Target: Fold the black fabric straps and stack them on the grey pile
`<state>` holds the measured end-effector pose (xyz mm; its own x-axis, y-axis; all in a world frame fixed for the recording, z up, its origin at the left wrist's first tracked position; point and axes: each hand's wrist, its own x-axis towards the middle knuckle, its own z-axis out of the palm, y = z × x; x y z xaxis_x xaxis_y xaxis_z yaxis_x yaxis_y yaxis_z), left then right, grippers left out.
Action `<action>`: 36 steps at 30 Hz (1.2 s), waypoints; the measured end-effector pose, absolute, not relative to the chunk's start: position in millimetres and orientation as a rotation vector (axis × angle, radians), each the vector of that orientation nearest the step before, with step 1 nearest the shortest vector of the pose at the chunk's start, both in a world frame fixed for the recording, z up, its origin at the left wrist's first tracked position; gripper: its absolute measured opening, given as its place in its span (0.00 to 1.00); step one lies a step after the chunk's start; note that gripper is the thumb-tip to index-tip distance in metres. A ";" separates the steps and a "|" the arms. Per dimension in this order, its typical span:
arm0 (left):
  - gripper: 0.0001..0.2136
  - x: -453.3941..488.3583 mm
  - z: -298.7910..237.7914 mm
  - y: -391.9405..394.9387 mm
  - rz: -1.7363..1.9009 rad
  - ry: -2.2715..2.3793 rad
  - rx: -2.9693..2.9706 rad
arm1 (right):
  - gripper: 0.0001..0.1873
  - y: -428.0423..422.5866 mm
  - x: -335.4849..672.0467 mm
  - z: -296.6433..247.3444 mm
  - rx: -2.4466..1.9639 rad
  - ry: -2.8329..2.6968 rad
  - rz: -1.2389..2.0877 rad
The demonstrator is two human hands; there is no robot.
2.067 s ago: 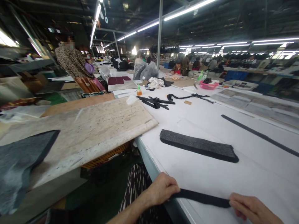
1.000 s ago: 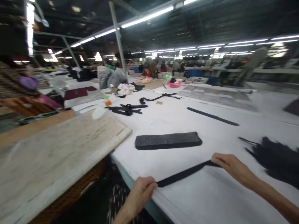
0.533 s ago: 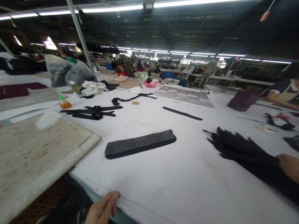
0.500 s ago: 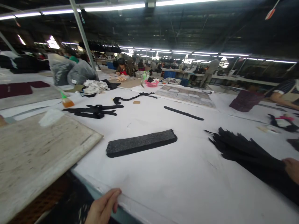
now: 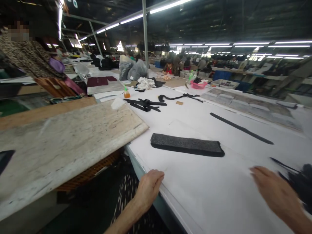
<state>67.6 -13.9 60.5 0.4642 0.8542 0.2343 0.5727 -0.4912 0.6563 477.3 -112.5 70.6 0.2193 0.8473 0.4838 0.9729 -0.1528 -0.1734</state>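
My left hand (image 5: 151, 186) is over the near edge of the white table (image 5: 209, 185), its fingers curled together with nothing visible in them. Towards the right, my right hand (image 5: 273, 188) is over the tabletop, slightly blurred, fingers stretched forward and holding nothing I can see. Beside it, partly behind the wrist, lies a bunch of black fabric strips (image 5: 302, 180). A neat stack of dark grey and black strips (image 5: 187, 144) lies flat beyond both hands, touched by neither. Further back is a single black strip (image 5: 241, 128).
Left of the table is a stained board (image 5: 73, 143), with a dark gap below. Loose black strips (image 5: 146, 104), a glue bottle (image 5: 126, 93), a small tan block (image 5: 179, 103) and a pink basket (image 5: 198, 85) sit farther back. A person (image 5: 26, 55) stands at far left.
The view has swung left, so the table's things appear farther right. My right hand has let go of the bunch of black strips, which now lies on the table. My left hand stays near the edge.
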 end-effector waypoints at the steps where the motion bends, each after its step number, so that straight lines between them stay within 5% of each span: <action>1: 0.13 68.7 61.9 -11.8 0.770 1.178 2.296 | 0.13 -92.8 447.1 67.8 -2.037 -1.826 -0.372; 10: 0.09 68.6 67.0 21.9 0.734 1.217 2.519 | 0.08 38.2 232.8 70.6 -1.675 -2.470 -0.415; 18: 0.10 75.5 58.2 37.2 0.545 1.242 2.636 | 0.12 57.5 223.7 63.3 -1.848 -2.551 -0.388; 29: 0.11 93.1 53.7 48.3 0.647 1.038 2.881 | 0.12 74.8 245.6 97.6 -1.877 -2.466 0.246; 36: 0.13 99.6 50.1 51.6 0.504 1.311 2.780 | 0.11 63.6 236.4 93.6 -1.914 -2.380 0.200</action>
<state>99.6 51.6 50.1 0.5932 0.7557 0.2775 0.7469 -0.6452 0.1605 236.4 63.6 93.6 -0.2159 0.9762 -0.0188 0.9657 0.2106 -0.1519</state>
